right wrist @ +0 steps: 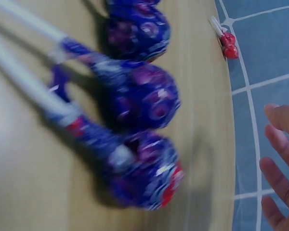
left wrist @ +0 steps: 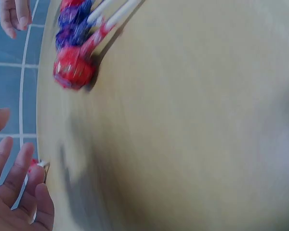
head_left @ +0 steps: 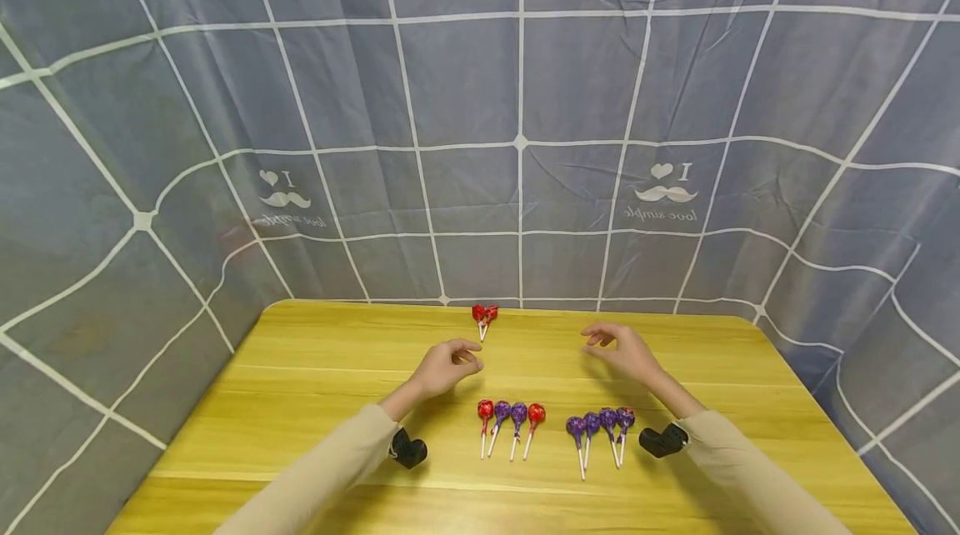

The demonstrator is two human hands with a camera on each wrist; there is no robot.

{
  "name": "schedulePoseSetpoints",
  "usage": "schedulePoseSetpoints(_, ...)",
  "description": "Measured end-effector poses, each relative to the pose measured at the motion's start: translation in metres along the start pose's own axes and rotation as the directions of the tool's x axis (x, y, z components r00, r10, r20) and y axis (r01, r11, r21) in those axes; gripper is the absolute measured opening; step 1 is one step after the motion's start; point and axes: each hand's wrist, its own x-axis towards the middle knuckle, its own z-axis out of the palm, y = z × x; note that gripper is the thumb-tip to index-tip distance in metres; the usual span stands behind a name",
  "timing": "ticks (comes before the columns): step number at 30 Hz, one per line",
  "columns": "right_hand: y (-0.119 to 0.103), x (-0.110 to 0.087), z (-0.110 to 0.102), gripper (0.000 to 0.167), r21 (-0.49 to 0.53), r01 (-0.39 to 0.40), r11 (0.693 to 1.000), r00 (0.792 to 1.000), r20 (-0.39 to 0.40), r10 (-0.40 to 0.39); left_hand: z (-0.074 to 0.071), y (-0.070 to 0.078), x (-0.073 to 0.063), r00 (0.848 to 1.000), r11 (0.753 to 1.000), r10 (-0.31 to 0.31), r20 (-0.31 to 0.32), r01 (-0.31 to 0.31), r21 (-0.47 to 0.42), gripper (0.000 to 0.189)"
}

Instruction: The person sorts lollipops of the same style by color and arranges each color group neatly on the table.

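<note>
Over the table, my left hand (head_left: 446, 366) hovers with loosely bent fingers and nothing in them. My right hand (head_left: 621, 352), likewise holding nothing, hangs farther right. Between and below the hands lies a row of lollipops: a red lollipop (head_left: 486, 410) at its left end, two purple ones in the middle, and another red lollipop (head_left: 536, 414) at its right end. To the right, near the right wrist, is a group of several purple lollipops (head_left: 592, 422), seen close up in the right wrist view. Two red lollipops (head_left: 484, 314) lie together at the far edge, sticks crossing.
The yellow wood-grain table (head_left: 315, 435) ends at a grey curtain (head_left: 465, 85) with white grid lines, which also hangs along both sides. A black wrist camera (head_left: 408, 449) sits on the left wrist, and another wrist camera (head_left: 663, 440) on the right.
</note>
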Motion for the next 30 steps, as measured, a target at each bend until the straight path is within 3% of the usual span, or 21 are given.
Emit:
schedulePoseSetpoints(14, 0.012, -0.039, -0.009, 0.028, 0.049, -0.049, 0.998, 0.998, 0.047, 0.047, 0.023, 0.006, -0.016, 0.992, 0.998, 0.064, 0.11, -0.06, -0.034, 0.036)
schedulePoseSetpoints(30, 0.022, -0.072, -0.016, 0.031, 0.099, -0.045, 0.994, 0.993, 0.118, 0.033, 0.036, 0.005, -0.02, 0.983, 0.992, 0.123, 0.137, -0.127, 0.019, 0.034)
